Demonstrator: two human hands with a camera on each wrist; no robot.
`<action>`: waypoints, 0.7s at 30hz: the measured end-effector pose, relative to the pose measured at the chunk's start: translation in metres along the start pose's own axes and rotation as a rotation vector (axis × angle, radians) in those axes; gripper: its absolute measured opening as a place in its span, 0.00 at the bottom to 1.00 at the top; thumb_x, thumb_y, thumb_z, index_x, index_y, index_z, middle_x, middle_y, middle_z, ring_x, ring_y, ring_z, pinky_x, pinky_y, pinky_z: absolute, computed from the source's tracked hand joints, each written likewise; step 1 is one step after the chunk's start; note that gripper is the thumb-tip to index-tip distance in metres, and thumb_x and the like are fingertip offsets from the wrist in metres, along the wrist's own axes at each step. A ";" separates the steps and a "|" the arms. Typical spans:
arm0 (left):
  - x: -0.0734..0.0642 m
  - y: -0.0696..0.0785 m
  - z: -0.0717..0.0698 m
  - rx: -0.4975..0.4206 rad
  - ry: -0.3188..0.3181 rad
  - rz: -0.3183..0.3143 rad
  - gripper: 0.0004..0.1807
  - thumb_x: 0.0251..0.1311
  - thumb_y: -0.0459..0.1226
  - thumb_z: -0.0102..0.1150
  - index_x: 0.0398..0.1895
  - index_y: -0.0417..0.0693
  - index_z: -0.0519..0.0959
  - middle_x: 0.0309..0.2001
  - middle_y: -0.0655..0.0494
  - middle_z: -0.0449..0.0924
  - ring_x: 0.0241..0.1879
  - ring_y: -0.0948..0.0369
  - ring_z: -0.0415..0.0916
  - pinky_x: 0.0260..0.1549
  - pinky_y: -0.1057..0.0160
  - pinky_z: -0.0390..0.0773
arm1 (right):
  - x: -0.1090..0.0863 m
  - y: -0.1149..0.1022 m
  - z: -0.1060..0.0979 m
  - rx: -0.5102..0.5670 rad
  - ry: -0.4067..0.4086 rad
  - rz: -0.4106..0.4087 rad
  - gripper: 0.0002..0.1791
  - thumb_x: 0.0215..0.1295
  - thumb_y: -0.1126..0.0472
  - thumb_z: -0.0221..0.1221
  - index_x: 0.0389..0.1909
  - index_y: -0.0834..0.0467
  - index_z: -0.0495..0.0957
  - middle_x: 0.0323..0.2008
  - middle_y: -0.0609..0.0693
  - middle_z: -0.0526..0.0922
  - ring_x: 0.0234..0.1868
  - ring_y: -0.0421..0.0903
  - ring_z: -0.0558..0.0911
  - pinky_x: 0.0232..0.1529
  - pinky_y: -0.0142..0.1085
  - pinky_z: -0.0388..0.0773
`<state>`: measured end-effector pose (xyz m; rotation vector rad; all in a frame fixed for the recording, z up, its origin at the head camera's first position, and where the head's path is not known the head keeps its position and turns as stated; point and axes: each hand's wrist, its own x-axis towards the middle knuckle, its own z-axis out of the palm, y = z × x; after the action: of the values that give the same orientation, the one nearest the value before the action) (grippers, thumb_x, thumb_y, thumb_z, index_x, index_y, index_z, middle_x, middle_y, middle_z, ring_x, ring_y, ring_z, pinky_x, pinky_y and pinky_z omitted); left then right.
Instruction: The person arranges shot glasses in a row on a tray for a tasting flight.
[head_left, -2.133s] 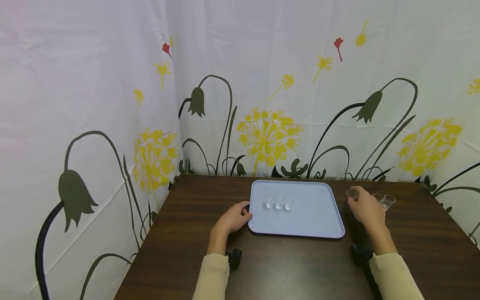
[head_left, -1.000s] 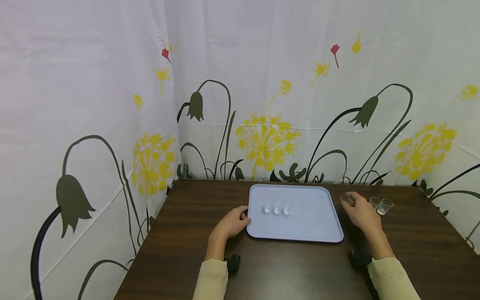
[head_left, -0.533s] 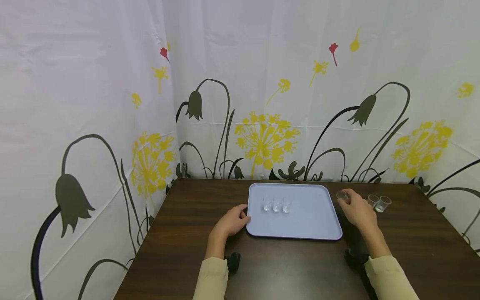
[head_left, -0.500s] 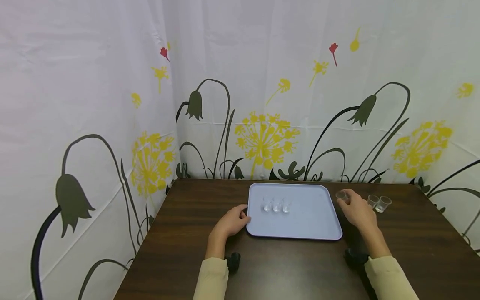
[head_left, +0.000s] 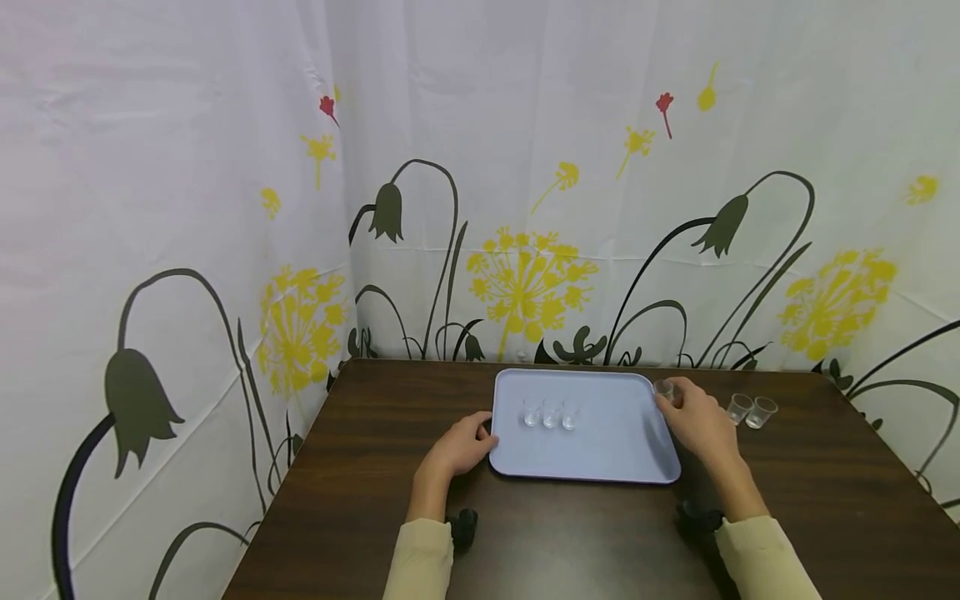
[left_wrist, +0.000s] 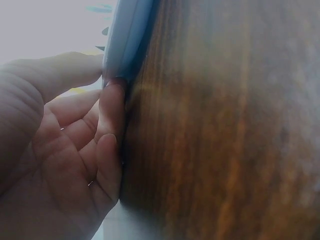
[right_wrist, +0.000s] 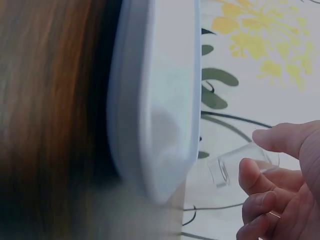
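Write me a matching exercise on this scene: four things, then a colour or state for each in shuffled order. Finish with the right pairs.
1. left hand
2. table
3. right hand
4. tray

A. holds a cup
B. pale blue
C. touches the tray
D. dark brown

Pairs: 1-C, 2-D, 3-A, 4-B

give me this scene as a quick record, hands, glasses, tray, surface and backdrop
left hand: pinches the left rim of the pale blue tray
right hand: pinches a clear shot glass by the tray's right edge
on tray: three clear shot glasses, in a row
right of tray: two more shot glasses, close together
surface: dark wood-grain table
backdrop: white flower-print curtain
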<state>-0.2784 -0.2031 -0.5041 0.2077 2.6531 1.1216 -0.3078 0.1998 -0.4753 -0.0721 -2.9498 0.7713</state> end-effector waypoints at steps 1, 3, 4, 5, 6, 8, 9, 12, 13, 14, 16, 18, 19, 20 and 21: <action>0.000 0.000 0.000 0.003 0.002 0.000 0.30 0.74 0.40 0.61 0.76 0.37 0.72 0.38 0.54 0.79 0.35 0.60 0.73 0.39 0.59 0.72 | 0.000 -0.002 0.001 0.010 -0.001 -0.004 0.28 0.77 0.46 0.61 0.67 0.62 0.77 0.41 0.59 0.86 0.32 0.51 0.81 0.28 0.42 0.72; 0.000 0.000 0.000 0.007 0.006 -0.001 0.30 0.74 0.39 0.62 0.76 0.37 0.72 0.38 0.53 0.79 0.35 0.60 0.73 0.39 0.59 0.72 | 0.000 -0.007 0.002 0.028 -0.003 -0.008 0.29 0.77 0.45 0.61 0.67 0.62 0.78 0.41 0.59 0.86 0.32 0.51 0.81 0.27 0.40 0.72; 0.001 0.000 0.000 0.008 0.006 -0.004 0.30 0.75 0.39 0.62 0.76 0.37 0.72 0.38 0.53 0.79 0.35 0.60 0.73 0.39 0.59 0.72 | -0.001 -0.008 0.003 0.033 -0.006 -0.006 0.29 0.77 0.44 0.61 0.67 0.61 0.78 0.42 0.59 0.87 0.32 0.50 0.81 0.27 0.40 0.71; 0.001 0.000 0.000 0.009 0.004 -0.008 0.30 0.75 0.40 0.61 0.76 0.37 0.72 0.38 0.53 0.79 0.35 0.60 0.73 0.39 0.59 0.72 | -0.001 -0.010 0.005 0.036 -0.009 -0.003 0.29 0.77 0.44 0.61 0.67 0.61 0.79 0.43 0.59 0.87 0.32 0.50 0.81 0.27 0.39 0.72; 0.001 0.000 0.001 0.007 0.001 -0.011 0.30 0.75 0.39 0.61 0.76 0.37 0.72 0.38 0.53 0.79 0.35 0.60 0.73 0.39 0.59 0.72 | -0.002 -0.011 0.006 0.039 -0.013 0.000 0.30 0.76 0.43 0.61 0.67 0.61 0.79 0.43 0.59 0.87 0.33 0.50 0.82 0.27 0.39 0.72; 0.000 0.001 0.001 0.003 -0.004 -0.018 0.30 0.75 0.40 0.61 0.76 0.38 0.72 0.38 0.53 0.78 0.35 0.60 0.73 0.38 0.59 0.71 | -0.002 -0.013 0.007 0.036 -0.019 0.006 0.30 0.76 0.42 0.61 0.66 0.60 0.79 0.44 0.60 0.88 0.33 0.50 0.82 0.27 0.40 0.72; -0.001 0.001 0.001 0.000 -0.006 -0.021 0.30 0.75 0.40 0.61 0.76 0.37 0.72 0.38 0.53 0.78 0.34 0.59 0.73 0.38 0.59 0.71 | -0.002 -0.014 0.008 0.032 -0.021 0.009 0.30 0.76 0.42 0.62 0.66 0.60 0.79 0.44 0.59 0.88 0.33 0.51 0.82 0.27 0.40 0.72; -0.004 0.004 0.001 -0.009 -0.007 -0.025 0.30 0.75 0.40 0.61 0.76 0.37 0.72 0.37 0.53 0.78 0.34 0.59 0.72 0.37 0.60 0.71 | -0.001 -0.015 0.011 0.019 -0.025 0.013 0.31 0.76 0.40 0.61 0.66 0.60 0.79 0.44 0.59 0.88 0.34 0.51 0.82 0.28 0.41 0.72; -0.004 0.005 0.001 -0.011 -0.005 -0.027 0.30 0.75 0.39 0.61 0.76 0.37 0.72 0.37 0.53 0.78 0.34 0.59 0.72 0.37 0.60 0.71 | 0.000 -0.016 0.012 0.017 -0.024 0.014 0.31 0.76 0.40 0.61 0.66 0.60 0.79 0.44 0.59 0.88 0.35 0.52 0.83 0.29 0.41 0.72; -0.005 0.005 0.000 -0.013 -0.003 -0.028 0.30 0.75 0.39 0.61 0.76 0.37 0.72 0.37 0.53 0.78 0.34 0.59 0.72 0.37 0.60 0.70 | 0.000 -0.017 0.013 0.012 -0.023 0.014 0.31 0.75 0.40 0.61 0.66 0.60 0.80 0.45 0.59 0.88 0.35 0.52 0.83 0.29 0.42 0.73; -0.004 0.005 0.000 -0.014 0.001 -0.030 0.30 0.75 0.40 0.61 0.76 0.37 0.71 0.37 0.54 0.78 0.34 0.60 0.72 0.36 0.60 0.70 | 0.001 -0.019 0.014 0.010 -0.023 0.013 0.32 0.75 0.39 0.61 0.66 0.59 0.80 0.45 0.59 0.88 0.36 0.52 0.84 0.30 0.43 0.74; -0.003 0.004 0.000 -0.015 0.003 -0.031 0.30 0.75 0.40 0.61 0.76 0.37 0.71 0.37 0.54 0.77 0.34 0.60 0.72 0.36 0.60 0.70 | 0.001 -0.021 0.015 0.013 -0.028 0.009 0.32 0.75 0.39 0.62 0.66 0.59 0.80 0.46 0.59 0.89 0.36 0.52 0.84 0.31 0.44 0.74; -0.003 0.003 0.000 -0.017 0.004 -0.029 0.30 0.75 0.39 0.61 0.76 0.37 0.71 0.37 0.53 0.78 0.34 0.60 0.72 0.36 0.60 0.70 | 0.001 -0.022 0.016 0.010 -0.029 0.008 0.32 0.75 0.39 0.62 0.65 0.59 0.80 0.46 0.59 0.89 0.36 0.52 0.84 0.31 0.44 0.74; -0.002 0.003 -0.001 -0.018 0.003 -0.027 0.30 0.75 0.39 0.61 0.76 0.37 0.71 0.37 0.53 0.78 0.34 0.59 0.72 0.36 0.60 0.70 | 0.001 -0.023 0.016 0.009 -0.033 0.008 0.31 0.74 0.38 0.62 0.65 0.58 0.80 0.46 0.59 0.89 0.36 0.52 0.84 0.31 0.43 0.74; -0.002 0.002 -0.001 -0.020 0.003 -0.022 0.30 0.75 0.39 0.61 0.76 0.37 0.72 0.37 0.53 0.78 0.34 0.59 0.72 0.36 0.60 0.70 | 0.001 -0.025 0.017 0.012 -0.037 0.008 0.31 0.75 0.38 0.62 0.64 0.58 0.80 0.46 0.58 0.89 0.36 0.51 0.84 0.30 0.43 0.74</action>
<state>-0.2766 -0.2031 -0.5020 0.1730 2.6393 1.1422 -0.3106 0.1701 -0.4778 -0.0697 -2.9808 0.8004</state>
